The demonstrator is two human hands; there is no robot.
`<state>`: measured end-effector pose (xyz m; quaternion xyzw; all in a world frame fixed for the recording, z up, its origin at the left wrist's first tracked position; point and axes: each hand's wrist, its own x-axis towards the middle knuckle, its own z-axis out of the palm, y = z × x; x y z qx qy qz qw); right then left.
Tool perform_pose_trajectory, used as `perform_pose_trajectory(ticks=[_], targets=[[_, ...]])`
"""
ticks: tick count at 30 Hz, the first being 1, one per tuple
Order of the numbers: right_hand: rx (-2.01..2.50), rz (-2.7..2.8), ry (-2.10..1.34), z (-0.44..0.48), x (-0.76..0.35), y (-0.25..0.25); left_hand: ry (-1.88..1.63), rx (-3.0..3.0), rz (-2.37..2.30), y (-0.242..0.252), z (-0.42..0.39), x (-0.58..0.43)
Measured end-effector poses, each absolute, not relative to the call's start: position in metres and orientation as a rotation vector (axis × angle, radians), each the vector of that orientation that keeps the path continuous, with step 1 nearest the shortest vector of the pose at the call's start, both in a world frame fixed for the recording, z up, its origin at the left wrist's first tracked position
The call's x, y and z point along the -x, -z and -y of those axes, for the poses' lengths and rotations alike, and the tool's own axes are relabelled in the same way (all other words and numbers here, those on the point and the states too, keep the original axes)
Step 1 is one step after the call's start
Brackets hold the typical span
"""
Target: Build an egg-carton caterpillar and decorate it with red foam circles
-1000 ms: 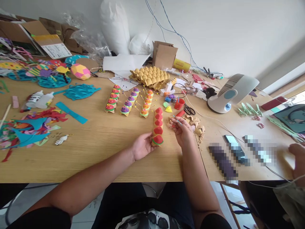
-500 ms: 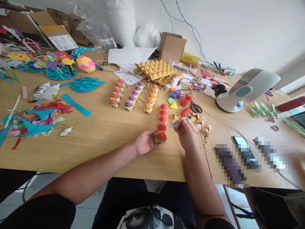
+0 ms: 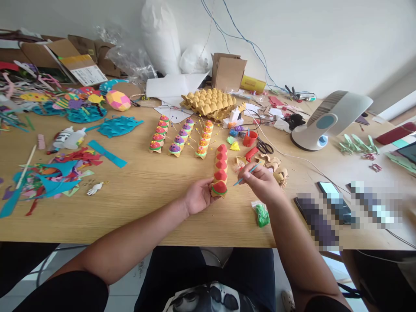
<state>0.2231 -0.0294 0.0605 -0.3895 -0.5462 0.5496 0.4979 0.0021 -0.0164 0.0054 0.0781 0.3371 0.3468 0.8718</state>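
A strip of egg-carton bumps (image 3: 221, 164) painted red stands lengthwise before me, a green band round its nearest bump. My left hand (image 3: 199, 196) grips the near end of this strip, thumb on its left side. Pinched in my right hand (image 3: 258, 180) is a thin blue stick (image 3: 242, 177), its tip just right of the strip and apart from it. A clear bag of green clay (image 3: 261, 215) lies below my right hand. Behind stand three decorated strips: red (image 3: 158, 135), purple (image 3: 181, 136) and orange-yellow (image 3: 204, 139), with pins beside them.
Egg trays (image 3: 209, 102), a red cup (image 3: 250, 138) and black scissors (image 3: 265, 146) lie behind. A white fan (image 3: 325, 123) and phones (image 3: 336, 203) are at the right. Paper scraps (image 3: 65, 173) and a blue strip (image 3: 107, 153) lie left.
My right hand has drawn slightly back and turned, tilting the blue stick downward to the left. The bag of green clay now shows beside my right forearm. The camera view has shifted a little.
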Motion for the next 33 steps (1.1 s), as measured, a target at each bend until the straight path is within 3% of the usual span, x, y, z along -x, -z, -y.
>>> perform_pose_trajectory(ticks=[8, 21, 33], targets=[[0.930, 1.438, -1.534, 0.010, -0.242, -0.027, -0.759, -0.133, -0.672, -0.004, 0.017, -0.002], [0.969, 1.581, -1.662, 0.013, -0.237, -0.021, -0.742, -0.154, -0.648, -0.004, 0.016, -0.001], [1.048, 1.925, -1.225, 0.015, -0.232, -0.017, -0.742, -0.121, -0.703, -0.005, 0.015, -0.002]])
